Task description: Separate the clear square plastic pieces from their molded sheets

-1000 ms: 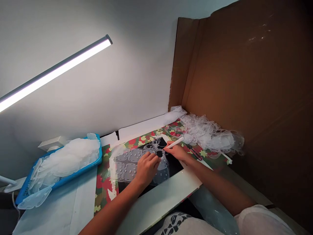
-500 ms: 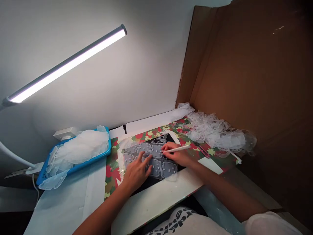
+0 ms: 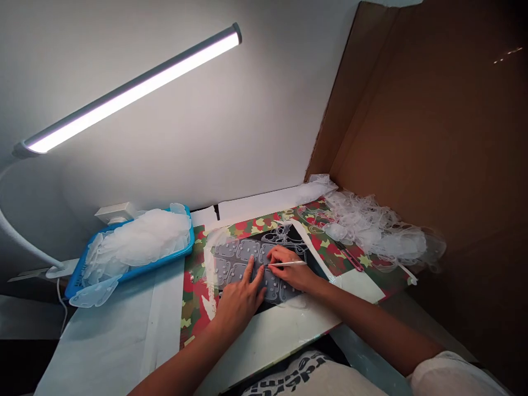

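Observation:
A translucent moulded sheet [image 3: 235,270] with several rounded panels and small raised studs lies over a black patch on the board. My left hand [image 3: 242,294] rests on its near side, fingers spread and pressing down, holding nothing. In my right hand [image 3: 291,268] a thin white pen-like tool [image 3: 293,263] is pinched, its tip pointing left at the sheet close to my left index finger. What kind of tip it has is too small to tell. Thin clear trimmings [image 3: 284,235] lie at the sheet's far edge.
A blue basket [image 3: 191,242] heaped with translucent pieces [image 3: 144,242] stands at the left. Tangled clear scraps [image 3: 371,225] pile up at the right against a cardboard wall [image 3: 429,121]. A pink-handled cutter [image 3: 352,259] lies on the camouflage-patterned board [image 3: 193,313]. A lit lamp [image 3: 140,88] hangs above.
My right hand and the white tool have moved left and nearer over the sheet, to beside my left fingers. My left fingers have shifted slightly. The whole view has tilted and shifted a little.

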`<state>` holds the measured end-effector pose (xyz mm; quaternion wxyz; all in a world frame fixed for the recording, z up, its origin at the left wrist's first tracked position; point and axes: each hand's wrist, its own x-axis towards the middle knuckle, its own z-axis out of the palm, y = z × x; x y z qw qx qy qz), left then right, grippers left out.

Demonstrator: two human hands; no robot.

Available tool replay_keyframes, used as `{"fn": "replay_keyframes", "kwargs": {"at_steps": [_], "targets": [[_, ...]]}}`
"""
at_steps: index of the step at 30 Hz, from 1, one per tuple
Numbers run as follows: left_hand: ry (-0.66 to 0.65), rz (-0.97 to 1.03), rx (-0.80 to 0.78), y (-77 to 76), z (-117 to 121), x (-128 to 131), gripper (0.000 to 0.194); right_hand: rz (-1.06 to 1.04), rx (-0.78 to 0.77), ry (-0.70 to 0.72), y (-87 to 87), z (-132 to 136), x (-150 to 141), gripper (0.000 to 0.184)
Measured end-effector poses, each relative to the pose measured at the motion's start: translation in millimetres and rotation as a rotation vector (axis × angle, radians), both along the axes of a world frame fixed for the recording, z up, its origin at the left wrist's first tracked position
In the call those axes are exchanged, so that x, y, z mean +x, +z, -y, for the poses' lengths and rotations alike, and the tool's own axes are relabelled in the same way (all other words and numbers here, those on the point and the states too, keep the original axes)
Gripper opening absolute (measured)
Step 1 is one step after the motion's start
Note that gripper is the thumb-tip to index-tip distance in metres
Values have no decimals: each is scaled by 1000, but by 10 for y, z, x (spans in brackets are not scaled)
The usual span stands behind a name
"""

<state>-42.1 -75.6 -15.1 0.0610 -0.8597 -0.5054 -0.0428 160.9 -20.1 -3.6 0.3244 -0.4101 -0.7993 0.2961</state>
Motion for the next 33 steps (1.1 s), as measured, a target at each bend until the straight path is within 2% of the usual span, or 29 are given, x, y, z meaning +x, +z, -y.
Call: {"fn": "replay_keyframes", "kwargs": {"at_steps": [3, 9, 11, 15, 17, 19, 21, 23, 24, 27, 30, 33], "targets": [[8, -51, -42, 38, -8, 3, 47, 28, 2, 11, -35, 44, -6, 17], [51, -113, -148, 172, 13, 45, 46, 119, 132, 22, -46, 31, 13, 14], [62, -111, -194, 202, 36, 50, 47, 56, 84, -132, 19, -52, 150, 18], [83, -50, -295, 295, 17, 23, 49, -164, -21, -551, 146, -225, 556, 17], [83, 56, -335, 378, -98, 14, 43, -253, -80, -593, 175, -221, 665, 22], [110, 281, -396, 465, -302, 35, 46, -298, -140, -522, 197, -135, 645, 23], [149, 529, -505, 515, -552, 98, 65, -310, -162, -410, 229, -4, 531, 21], [155, 657, -633, 504, -779, 186, 78, -301, -177, -277, 273, 115, 396, 19], [147, 696, -684, 476, -862, 230, 78, -298, -194, -210, 295, 150, 343, 18], [119, 738, -697, 361, -959, 325, 58, -361, -304, -112, 330, 119, 283, 19], [111, 736, -586, 297, -887, 346, 33, -457, -424, -163, 298, -57, 314, 22], [119, 710, -455, 318, -781, 331, 16, -463, -512, -114, 243, -209, 301, 23]]}}
